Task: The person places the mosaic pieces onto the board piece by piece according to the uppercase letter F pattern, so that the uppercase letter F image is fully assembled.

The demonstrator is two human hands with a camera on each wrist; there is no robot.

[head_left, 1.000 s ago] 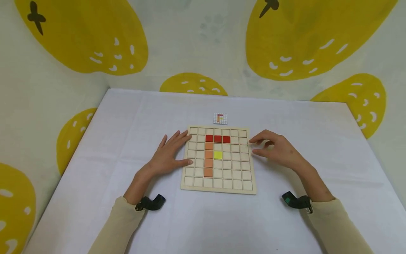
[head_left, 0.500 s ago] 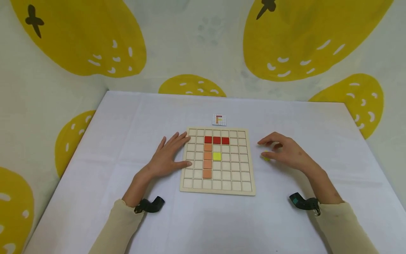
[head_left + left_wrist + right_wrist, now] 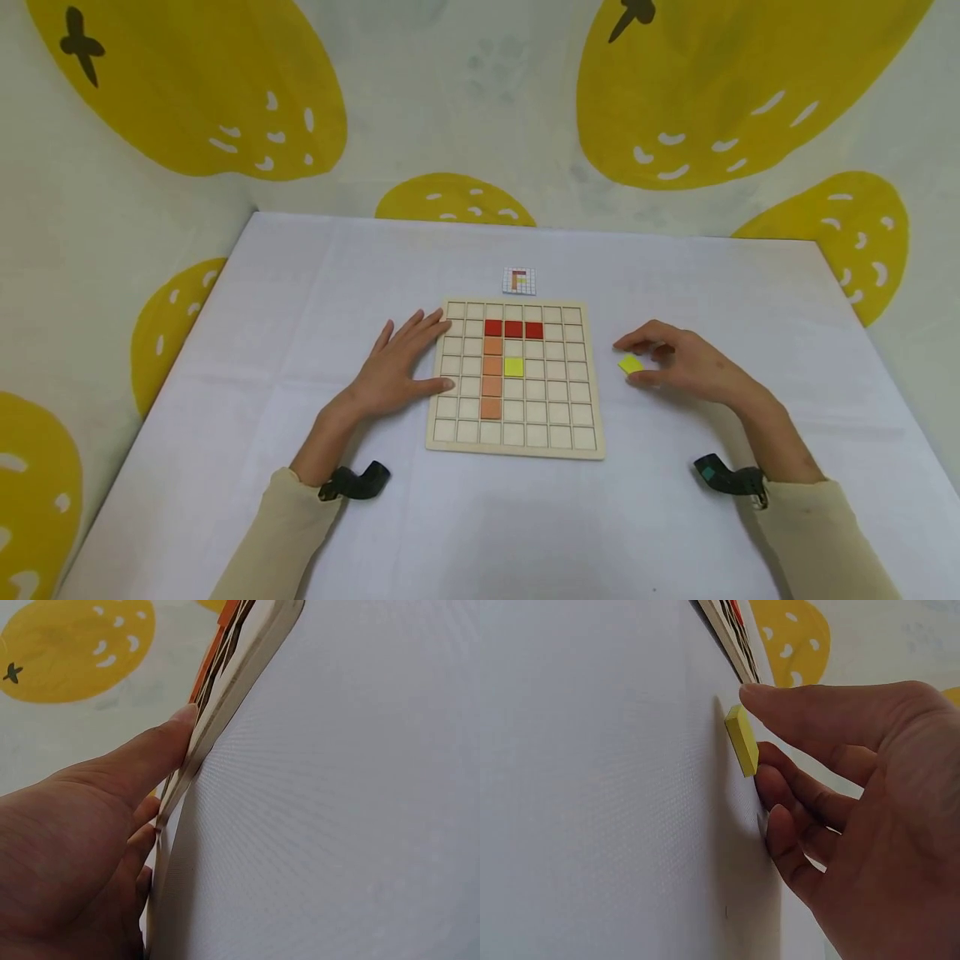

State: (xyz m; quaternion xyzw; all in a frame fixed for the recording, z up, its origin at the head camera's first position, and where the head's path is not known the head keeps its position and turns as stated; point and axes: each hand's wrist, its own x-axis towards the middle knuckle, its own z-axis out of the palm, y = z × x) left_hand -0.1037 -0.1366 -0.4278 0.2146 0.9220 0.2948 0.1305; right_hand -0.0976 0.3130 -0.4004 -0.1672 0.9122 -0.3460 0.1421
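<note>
A square wooden grid board (image 3: pixel 525 452) lies on the table. In its cells sit red tiles (image 3: pixel 513 329), a column of orange tiles (image 3: pixel 491 367) and one yellow tile (image 3: pixel 513 367). My left hand (image 3: pixel 393 371) rests along the board's left edge, thumb and fingertips at the rim with fingers spread; the left wrist view shows the thumb (image 3: pixel 161 750) against that edge. Right of the board, my right hand (image 3: pixel 686 362) pinches another yellow tile (image 3: pixel 630 364) between thumb and fingers. Seen from the right wrist, this loose tile (image 3: pixel 742 741) is tilted close over the cloth, its shadow beside it.
Behind the board lies a small pattern card (image 3: pixel 519 281) printed with a coloured grid. White cloth (image 3: pixel 495 533) covers the table. A wall hanging with large yellow fruit shapes (image 3: pixel 690 92) rises behind the table's far edge.
My right hand has moved away from the board's right edge, to the right. The loose yellow tile has come into view between its thumb and fingers. My left hand has stayed in place.
</note>
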